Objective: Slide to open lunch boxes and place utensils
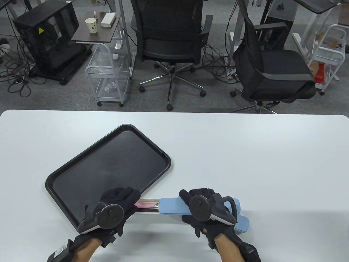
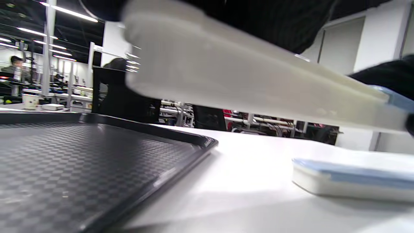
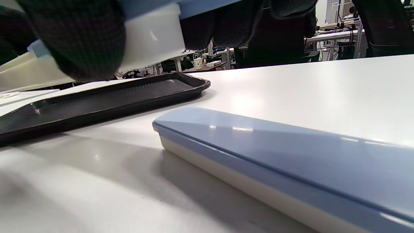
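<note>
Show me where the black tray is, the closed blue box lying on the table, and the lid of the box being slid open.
black tray (image 1: 109, 161): table view, bare textured floor.
closed blue box (image 3: 291, 152): right wrist view, blue lid top.
sliding lid (image 1: 173, 206): table view, exposed blue top left of the right hand.

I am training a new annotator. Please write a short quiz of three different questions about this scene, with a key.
1. True or false: the black tray holds utensils.
2. How many blue-lidded boxes are in view?
3. The held box is: A) closed, B) slid partly open, C) lidless.

Key: 1. False; no utensil shows on its visible part. 2. Two: one between the left hand and right hand, and a closed box on the table. 3. B.
</note>
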Demonstrator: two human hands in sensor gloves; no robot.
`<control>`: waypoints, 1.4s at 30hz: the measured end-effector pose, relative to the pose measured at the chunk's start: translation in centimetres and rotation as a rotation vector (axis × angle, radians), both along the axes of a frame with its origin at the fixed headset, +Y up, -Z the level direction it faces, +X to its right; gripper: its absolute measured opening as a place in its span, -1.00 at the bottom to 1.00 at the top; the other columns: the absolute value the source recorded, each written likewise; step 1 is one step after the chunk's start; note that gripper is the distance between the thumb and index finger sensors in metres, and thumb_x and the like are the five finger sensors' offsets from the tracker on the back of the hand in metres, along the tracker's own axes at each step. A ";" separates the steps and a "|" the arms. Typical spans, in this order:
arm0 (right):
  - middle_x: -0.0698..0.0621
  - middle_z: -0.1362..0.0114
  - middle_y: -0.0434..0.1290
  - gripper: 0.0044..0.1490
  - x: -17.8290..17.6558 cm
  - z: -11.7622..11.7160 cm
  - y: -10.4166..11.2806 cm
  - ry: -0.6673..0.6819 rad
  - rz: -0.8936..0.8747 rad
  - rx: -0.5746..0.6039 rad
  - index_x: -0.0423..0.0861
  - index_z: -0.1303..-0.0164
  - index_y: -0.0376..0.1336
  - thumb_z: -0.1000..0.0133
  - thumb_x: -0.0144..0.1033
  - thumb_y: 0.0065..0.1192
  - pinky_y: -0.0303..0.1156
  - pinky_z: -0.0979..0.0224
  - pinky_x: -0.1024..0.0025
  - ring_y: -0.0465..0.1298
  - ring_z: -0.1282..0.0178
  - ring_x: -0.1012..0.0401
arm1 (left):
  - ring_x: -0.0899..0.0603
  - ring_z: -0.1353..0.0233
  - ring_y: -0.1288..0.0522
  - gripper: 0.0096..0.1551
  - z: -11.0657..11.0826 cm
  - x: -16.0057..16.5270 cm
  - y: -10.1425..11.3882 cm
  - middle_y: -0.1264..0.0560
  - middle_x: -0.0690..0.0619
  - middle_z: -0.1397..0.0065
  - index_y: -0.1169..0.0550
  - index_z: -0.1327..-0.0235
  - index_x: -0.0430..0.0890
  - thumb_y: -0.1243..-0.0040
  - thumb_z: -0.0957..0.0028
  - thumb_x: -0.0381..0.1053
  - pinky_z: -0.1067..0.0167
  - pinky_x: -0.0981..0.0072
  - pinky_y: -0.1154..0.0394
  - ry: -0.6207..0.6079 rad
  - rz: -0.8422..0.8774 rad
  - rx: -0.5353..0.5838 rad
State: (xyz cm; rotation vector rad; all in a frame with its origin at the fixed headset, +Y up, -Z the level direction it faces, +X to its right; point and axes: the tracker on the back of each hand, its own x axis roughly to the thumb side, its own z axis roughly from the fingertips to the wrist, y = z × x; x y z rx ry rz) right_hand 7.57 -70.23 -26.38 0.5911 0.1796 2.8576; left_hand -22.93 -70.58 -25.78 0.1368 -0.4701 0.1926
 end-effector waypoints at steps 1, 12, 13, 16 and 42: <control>-0.07 -0.58 0.15 0.03 0.2 -0.1 0.0 -0.006 -0.004 0.006 0.14 -0.59 0.00 0.02 0.08 0.46 0.00 -0.62 -0.28 0.18 -0.62 -0.11 | -0.22 -0.45 -0.33 -0.35 -0.2 -0.7 0.2 -0.37 0.01 -0.53 -0.44 -0.41 0.09 -0.13 -0.01 0.19 -0.39 -0.18 -0.15 0.020 0.021 -0.002; -0.06 -0.58 0.16 0.01 2.4 -0.8 0.1 -0.064 -0.041 0.024 0.16 -0.58 0.02 0.03 0.06 0.47 -0.01 -0.62 -0.28 0.19 -0.62 -0.11 | -0.27 -0.48 -0.24 -0.11 -2.3 -4.7 -1.2 -0.41 -0.01 -0.53 -0.36 -0.49 0.12 -0.24 0.14 0.41 -0.41 -0.22 -0.03 0.042 0.185 -0.181; -0.06 -0.59 0.16 0.02 2.4 -0.8 0.1 -0.059 -0.047 0.017 0.16 -0.58 0.02 0.03 0.05 0.48 -0.02 -0.62 -0.29 0.19 -0.62 -0.12 | -0.26 -0.48 -0.25 -0.10 -2.3 -4.5 -1.3 -0.43 0.02 -0.51 -0.34 -0.50 0.11 -0.27 0.14 0.38 -0.42 -0.21 -0.02 0.016 0.191 -0.181; -0.05 -0.59 0.15 0.01 1.7 -0.6 -0.1 -0.047 -0.034 0.019 0.16 -0.59 0.02 0.02 0.05 0.47 -0.01 -0.62 -0.29 0.18 -0.63 -0.11 | -0.24 -0.47 -0.27 -0.13 -1.7 -3.2 -1.0 -0.45 0.01 -0.48 -0.32 -0.49 0.07 -0.36 0.10 0.25 -0.42 -0.20 -0.04 -0.007 0.163 -0.141; -0.07 -0.62 0.10 0.02 -3.2 1.4 0.2 0.026 0.020 0.189 0.18 -0.60 -0.05 -0.01 0.00 0.43 0.14 -0.58 -0.23 0.24 -0.60 -0.10 | -0.21 -0.51 -0.24 -0.13 -0.1 0.2 -0.7 -0.36 0.02 -0.56 -0.26 -0.51 0.04 -0.33 0.06 0.20 -0.41 -0.17 -0.10 -0.060 0.168 -0.061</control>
